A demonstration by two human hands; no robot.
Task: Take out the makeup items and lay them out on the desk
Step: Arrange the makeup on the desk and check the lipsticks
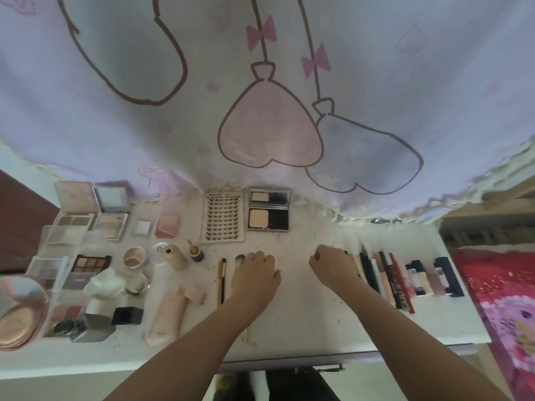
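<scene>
In the middle of the frame, the left hand lies flat on the worktop, fingers straight. The right hand is curled by the pencils; I cannot tell if it holds one.

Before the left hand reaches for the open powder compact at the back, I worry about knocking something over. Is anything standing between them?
Nothing visible stands in the way. The left hand lies on bare desk, and the stretch up to the powder compact is bare. The lash tray lies to the compact's left, the brush left of the hand.
</scene>
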